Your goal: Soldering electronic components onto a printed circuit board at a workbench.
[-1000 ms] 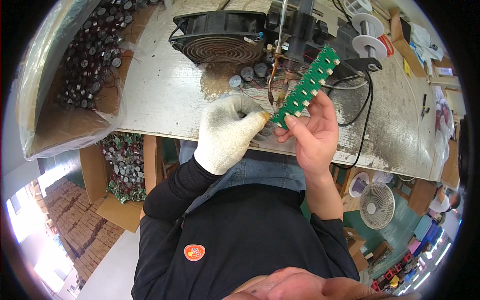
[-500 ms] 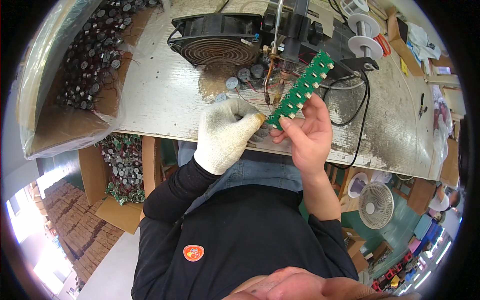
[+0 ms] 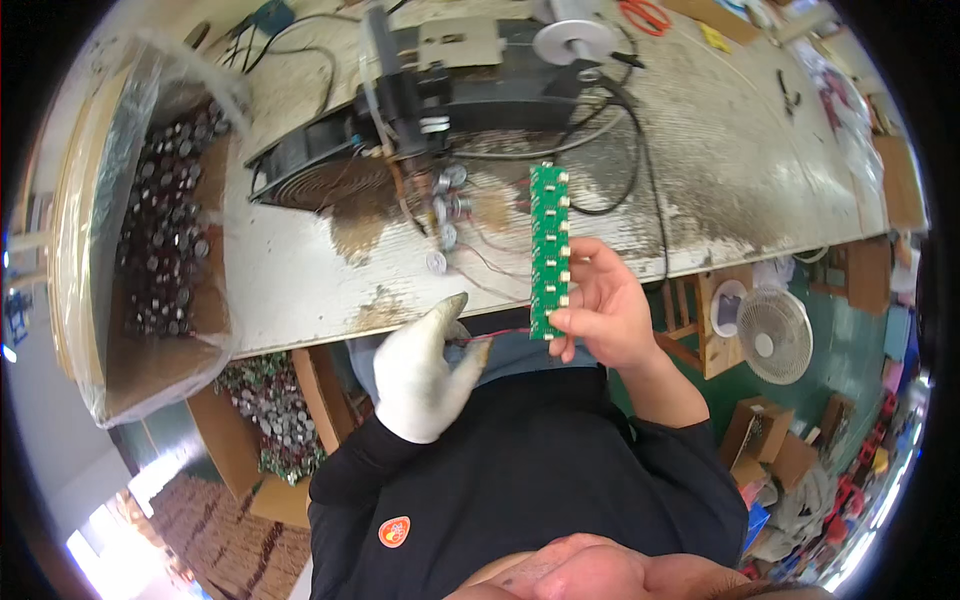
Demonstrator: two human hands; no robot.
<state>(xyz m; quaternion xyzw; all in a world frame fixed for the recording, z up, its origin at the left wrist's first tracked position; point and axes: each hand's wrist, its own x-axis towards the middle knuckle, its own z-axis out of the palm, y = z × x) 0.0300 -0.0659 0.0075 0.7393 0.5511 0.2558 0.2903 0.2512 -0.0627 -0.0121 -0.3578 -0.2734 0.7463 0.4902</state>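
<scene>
My bare right hand (image 3: 610,310) is closed on the lower end of a long green circuit board (image 3: 549,250), thumb on top. The board stands nearly upright in view, with small white connectors along its right edge. Thin red wires (image 3: 510,332) run from its lower left side toward my left hand (image 3: 425,372), which wears a white glove. Thumb and fingers of that hand are apart, with the wires reaching into the gap; what lies behind the fingers is hidden. Several small round metal motors (image 3: 436,263) lie on the table, thin wires trailing toward the board.
A soldering stand (image 3: 405,130) rises beyond the motors, beside a black fan (image 3: 335,175). Black cable (image 3: 655,190) loops right of the board. At left stands a plastic-lined box (image 3: 130,385) of small motors; another carton (image 3: 225,440) is below the table edge.
The view has shifted. The board has swung from a slant to nearly upright and come away from the soldering stand. My left hand has moved back from the board, its fingers spreading.
</scene>
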